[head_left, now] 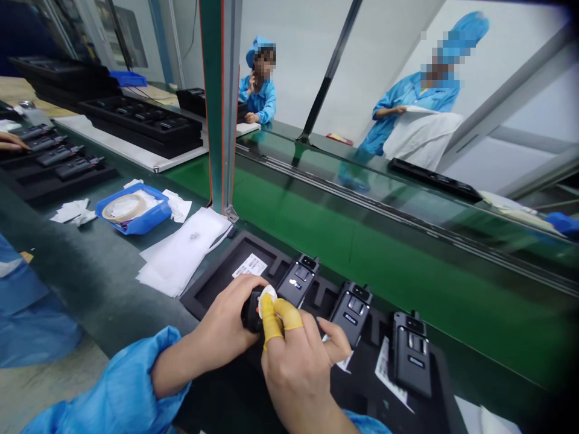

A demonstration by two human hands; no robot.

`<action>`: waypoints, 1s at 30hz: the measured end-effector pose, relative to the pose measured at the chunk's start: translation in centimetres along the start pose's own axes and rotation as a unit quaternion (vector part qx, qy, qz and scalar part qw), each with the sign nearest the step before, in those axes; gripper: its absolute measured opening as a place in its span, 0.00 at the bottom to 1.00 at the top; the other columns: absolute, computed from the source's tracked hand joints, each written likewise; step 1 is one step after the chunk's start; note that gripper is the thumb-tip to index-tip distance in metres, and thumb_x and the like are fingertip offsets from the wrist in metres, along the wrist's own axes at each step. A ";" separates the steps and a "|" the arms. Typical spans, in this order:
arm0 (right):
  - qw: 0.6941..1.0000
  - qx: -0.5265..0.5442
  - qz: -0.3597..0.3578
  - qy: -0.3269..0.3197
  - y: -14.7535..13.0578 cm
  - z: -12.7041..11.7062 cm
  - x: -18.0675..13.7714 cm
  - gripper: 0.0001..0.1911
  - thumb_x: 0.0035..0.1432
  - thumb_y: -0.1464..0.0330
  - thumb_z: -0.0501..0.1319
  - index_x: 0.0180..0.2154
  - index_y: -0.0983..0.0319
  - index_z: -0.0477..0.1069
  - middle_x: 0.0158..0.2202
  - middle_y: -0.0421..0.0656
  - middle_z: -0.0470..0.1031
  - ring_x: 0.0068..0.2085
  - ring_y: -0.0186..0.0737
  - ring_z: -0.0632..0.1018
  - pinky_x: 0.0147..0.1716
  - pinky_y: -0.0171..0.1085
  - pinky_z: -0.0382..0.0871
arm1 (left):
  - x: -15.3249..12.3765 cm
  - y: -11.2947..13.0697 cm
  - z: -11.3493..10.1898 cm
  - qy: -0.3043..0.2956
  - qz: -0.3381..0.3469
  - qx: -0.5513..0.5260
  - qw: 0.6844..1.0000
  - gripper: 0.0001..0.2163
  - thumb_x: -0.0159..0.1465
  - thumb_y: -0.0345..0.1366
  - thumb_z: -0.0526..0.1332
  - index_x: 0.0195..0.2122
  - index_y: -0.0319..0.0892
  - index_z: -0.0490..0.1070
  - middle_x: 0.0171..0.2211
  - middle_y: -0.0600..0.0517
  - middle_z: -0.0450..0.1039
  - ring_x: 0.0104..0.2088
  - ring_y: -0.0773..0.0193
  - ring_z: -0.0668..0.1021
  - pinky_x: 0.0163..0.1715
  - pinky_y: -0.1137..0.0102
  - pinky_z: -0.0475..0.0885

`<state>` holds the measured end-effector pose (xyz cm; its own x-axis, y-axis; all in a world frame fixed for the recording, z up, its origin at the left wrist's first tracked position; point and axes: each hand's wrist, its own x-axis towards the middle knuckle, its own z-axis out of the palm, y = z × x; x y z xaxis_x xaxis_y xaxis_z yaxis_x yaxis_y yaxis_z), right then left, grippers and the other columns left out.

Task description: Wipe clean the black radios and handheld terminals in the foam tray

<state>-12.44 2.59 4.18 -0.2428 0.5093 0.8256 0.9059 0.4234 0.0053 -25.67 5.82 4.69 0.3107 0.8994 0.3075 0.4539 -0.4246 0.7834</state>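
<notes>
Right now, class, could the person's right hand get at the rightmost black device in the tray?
Probably yes: the right hand is near the rightmost device and nothing blocks the way, though it already holds a white wipe.

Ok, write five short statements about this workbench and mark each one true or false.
1. The left hand grips a small black handheld device. True.
2. The right hand, with yellow rubber finger cots, presses a small white pad on that device. True.
3. The black foam tray holds five units. False: three black radio-like units lie in it.
4. The blue plastic bin holds screws. False: it holds a pale tape roll.
5. White paper sheets lie left of the tray. True.
</notes>
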 end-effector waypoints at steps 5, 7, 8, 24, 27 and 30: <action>1.000 0.015 0.021 -0.012 0.0 -0.5 -0.2 0.14 0.56 0.80 0.50 0.25 0.62 0.69 0.30 0.43 0.73 0.32 0.35 0.68 0.40 0.44 0.51 | -0.1 -0.2 0.1 0.000 -0.013 0.009 1.000 0.22 0.48 0.21 0.59 0.45 0.43 0.63 0.42 0.50 0.69 0.43 0.60 0.73 0.45 0.65 0.69; 0.999 0.026 0.031 -0.021 0.4 -0.8 -0.1 0.13 0.55 0.80 0.51 0.27 0.62 0.70 0.31 0.42 0.73 0.32 0.35 0.68 0.40 0.44 0.51 | -0.1 -0.2 0.1 0.002 -0.017 0.014 1.000 0.23 0.47 0.20 0.58 0.45 0.43 0.63 0.43 0.50 0.68 0.43 0.59 0.73 0.45 0.64 0.69; 0.999 0.028 0.036 -0.023 0.7 -0.9 -0.1 0.12 0.54 0.80 0.51 0.29 0.62 0.70 0.32 0.43 0.73 0.32 0.35 0.68 0.40 0.44 0.51 | -0.1 -0.1 0.1 0.003 -0.016 0.016 1.000 0.24 0.46 0.20 0.58 0.45 0.43 0.63 0.43 0.50 0.68 0.43 0.60 0.73 0.45 0.65 0.69; 0.987 0.148 0.004 -0.062 2.1 -0.1 0.6 0.15 0.48 0.82 0.52 0.26 0.59 0.71 0.34 0.38 0.75 0.37 0.35 0.69 0.43 0.44 0.49 | -0.2 -0.4 -0.1 -0.012 0.001 0.004 1.000 0.25 0.46 0.20 0.58 0.46 0.42 0.63 0.45 0.47 0.69 0.47 0.57 0.73 0.48 0.62 0.69; 0.984 0.158 -0.003 -0.079 2.6 -0.3 0.7 0.16 0.47 0.83 0.52 0.27 0.58 0.72 0.35 0.36 0.75 0.37 0.34 0.69 0.43 0.44 0.48 | -0.1 -0.2 -0.1 -0.013 0.000 0.005 1.000 0.25 0.45 0.21 0.58 0.46 0.43 0.63 0.46 0.47 0.70 0.48 0.56 0.73 0.49 0.61 0.68; 0.983 0.160 -0.009 -0.090 3.0 -0.3 0.7 0.19 0.46 0.83 0.52 0.30 0.56 0.73 0.35 0.36 0.74 0.37 0.34 0.69 0.43 0.44 0.48 | -0.1 -0.2 -0.1 -0.015 -0.001 0.003 1.000 0.26 0.44 0.21 0.57 0.47 0.43 0.63 0.46 0.47 0.70 0.48 0.56 0.73 0.50 0.61 0.68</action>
<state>-9.80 3.99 4.96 -0.3407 0.6116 0.7141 0.7530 0.6322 -0.1822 -25.87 5.79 4.59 0.3348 0.8968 0.2891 0.4597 -0.4233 0.7807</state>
